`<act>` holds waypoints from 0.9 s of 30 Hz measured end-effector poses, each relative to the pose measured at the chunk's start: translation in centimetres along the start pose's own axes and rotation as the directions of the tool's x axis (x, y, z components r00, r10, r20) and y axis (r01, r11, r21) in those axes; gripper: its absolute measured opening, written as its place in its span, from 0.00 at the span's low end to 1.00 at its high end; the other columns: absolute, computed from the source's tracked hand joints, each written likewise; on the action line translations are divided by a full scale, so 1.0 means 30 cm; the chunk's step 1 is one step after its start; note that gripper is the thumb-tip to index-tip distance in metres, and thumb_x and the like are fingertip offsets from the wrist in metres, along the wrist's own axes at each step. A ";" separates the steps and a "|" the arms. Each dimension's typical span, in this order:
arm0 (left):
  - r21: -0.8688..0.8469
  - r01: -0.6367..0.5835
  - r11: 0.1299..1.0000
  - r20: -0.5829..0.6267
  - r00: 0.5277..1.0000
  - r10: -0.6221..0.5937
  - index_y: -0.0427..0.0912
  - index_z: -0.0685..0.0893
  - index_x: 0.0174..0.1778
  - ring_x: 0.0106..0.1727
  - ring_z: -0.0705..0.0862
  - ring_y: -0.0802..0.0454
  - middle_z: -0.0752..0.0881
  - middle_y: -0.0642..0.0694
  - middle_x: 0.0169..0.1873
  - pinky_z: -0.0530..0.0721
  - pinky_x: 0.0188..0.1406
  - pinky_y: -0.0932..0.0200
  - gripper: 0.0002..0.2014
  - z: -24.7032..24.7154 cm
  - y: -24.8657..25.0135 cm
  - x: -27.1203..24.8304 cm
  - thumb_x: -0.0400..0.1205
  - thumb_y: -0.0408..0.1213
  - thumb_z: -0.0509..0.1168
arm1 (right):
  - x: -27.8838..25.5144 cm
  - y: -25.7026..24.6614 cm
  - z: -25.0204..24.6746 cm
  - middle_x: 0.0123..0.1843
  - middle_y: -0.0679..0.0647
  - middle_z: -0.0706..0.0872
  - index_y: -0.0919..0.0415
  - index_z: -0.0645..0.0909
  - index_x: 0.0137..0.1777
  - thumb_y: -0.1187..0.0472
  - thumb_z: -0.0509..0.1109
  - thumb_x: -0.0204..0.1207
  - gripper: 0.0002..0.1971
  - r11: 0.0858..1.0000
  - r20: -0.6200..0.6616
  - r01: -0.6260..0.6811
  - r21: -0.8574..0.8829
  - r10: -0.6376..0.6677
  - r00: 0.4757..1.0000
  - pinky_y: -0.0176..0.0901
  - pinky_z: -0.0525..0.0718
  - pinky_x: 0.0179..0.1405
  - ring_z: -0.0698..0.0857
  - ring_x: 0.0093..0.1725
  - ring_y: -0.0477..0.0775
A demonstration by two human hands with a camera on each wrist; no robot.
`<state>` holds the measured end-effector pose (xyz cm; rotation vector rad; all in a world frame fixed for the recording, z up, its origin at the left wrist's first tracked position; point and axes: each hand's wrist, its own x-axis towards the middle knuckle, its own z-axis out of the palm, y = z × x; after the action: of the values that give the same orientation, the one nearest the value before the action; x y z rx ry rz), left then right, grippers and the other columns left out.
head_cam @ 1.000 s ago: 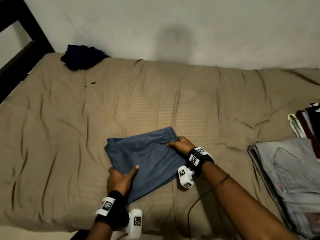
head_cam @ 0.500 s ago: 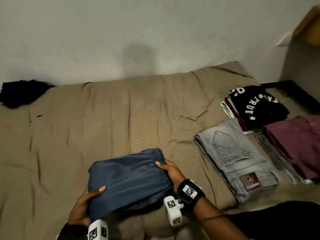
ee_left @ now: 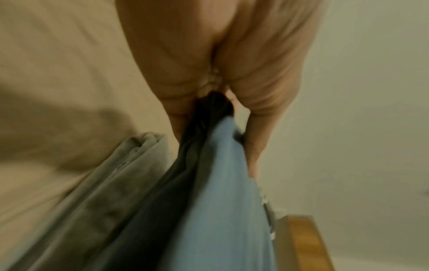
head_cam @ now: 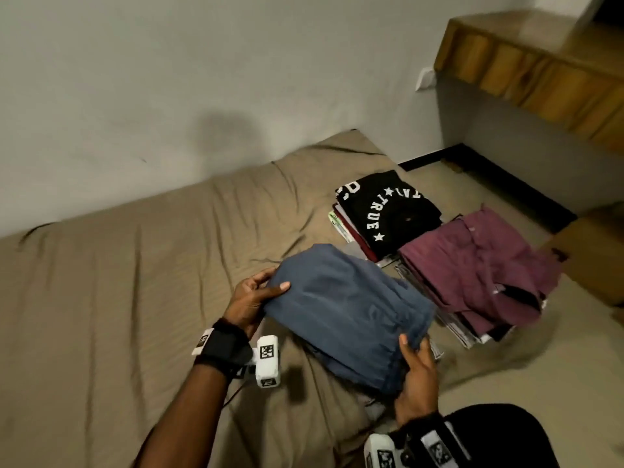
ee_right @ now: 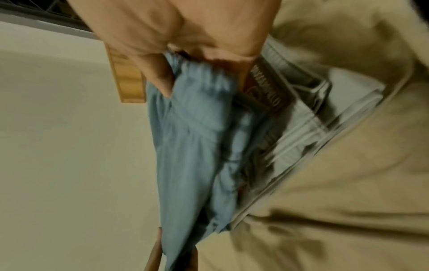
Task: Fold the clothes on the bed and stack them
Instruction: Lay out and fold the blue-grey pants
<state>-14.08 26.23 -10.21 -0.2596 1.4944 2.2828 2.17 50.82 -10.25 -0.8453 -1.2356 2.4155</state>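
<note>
Folded blue shorts [head_cam: 347,312] held between both your grips, above the grey jeans [ee_right: 308,117]
Left hand [head_cam: 251,300] pinches the far-left corner, right hand [head_cam: 417,380] the near waistband; long axis runs between them, stacks just right

Shorts [head_cam: 344,309] above jeans [ee_right: 308,110], on bed [head_cam: 118,298]

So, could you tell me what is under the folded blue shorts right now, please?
Folded grey jeans lie beneath the blue shorts, which the left hand and right hand hold at opposite edges. The head view hides most of the jeans; contact is unclear.
</note>
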 end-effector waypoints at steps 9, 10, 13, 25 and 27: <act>0.681 0.080 0.728 -0.162 0.986 0.043 0.46 0.95 0.47 0.42 0.92 0.51 0.94 0.49 0.39 0.89 0.44 0.54 0.17 0.030 -0.179 0.283 0.62 0.40 0.82 | 0.155 0.169 -0.159 0.61 0.69 0.88 0.61 0.84 0.55 0.67 0.80 0.72 0.13 0.983 -0.278 -0.171 -0.069 0.145 0.949 0.68 0.85 0.61 0.87 0.58 0.71; 0.688 0.061 0.723 -0.124 0.992 0.034 0.45 0.95 0.47 0.42 0.91 0.51 0.94 0.47 0.40 0.89 0.44 0.53 0.15 0.032 -0.168 0.300 0.64 0.37 0.81 | 0.159 0.178 -0.171 0.60 0.67 0.89 0.61 0.84 0.57 0.74 0.74 0.75 0.13 0.983 -0.272 -0.160 -0.089 0.130 0.954 0.67 0.85 0.62 0.87 0.57 0.69; 0.638 0.059 0.768 -0.117 0.993 0.022 0.38 0.94 0.49 0.44 0.91 0.45 0.94 0.41 0.42 0.89 0.47 0.50 0.14 0.036 -0.163 0.305 0.68 0.26 0.81 | 0.154 0.197 -0.185 0.60 0.62 0.89 0.62 0.82 0.67 0.80 0.70 0.77 0.21 0.978 -0.284 -0.131 -0.164 0.080 0.956 0.66 0.84 0.65 0.88 0.57 0.66; 0.770 -0.014 0.638 -0.234 0.923 0.304 0.51 0.87 0.55 0.42 0.88 0.68 0.92 0.61 0.46 0.86 0.46 0.67 0.18 -0.056 -0.205 -0.281 0.73 0.33 0.83 | 0.001 0.134 -0.024 0.74 0.72 0.70 0.71 0.69 0.78 0.63 0.78 0.62 0.42 0.236 0.064 0.253 -0.938 -0.602 0.796 0.70 0.71 0.70 0.71 0.70 0.75; 0.769 0.033 0.639 -0.281 0.915 0.291 0.56 0.90 0.47 0.41 0.90 0.67 0.92 0.64 0.42 0.87 0.43 0.68 0.16 -0.185 -0.219 -0.505 0.73 0.30 0.82 | -0.066 0.166 0.051 0.73 0.70 0.73 0.69 0.74 0.75 0.59 0.74 0.65 0.36 0.132 0.247 0.384 -0.914 -0.569 0.784 0.68 0.73 0.66 0.74 0.68 0.74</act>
<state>2.07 20.05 -12.46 -0.3582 2.6142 1.5046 2.77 45.94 -12.87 -0.6462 -2.4253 0.8455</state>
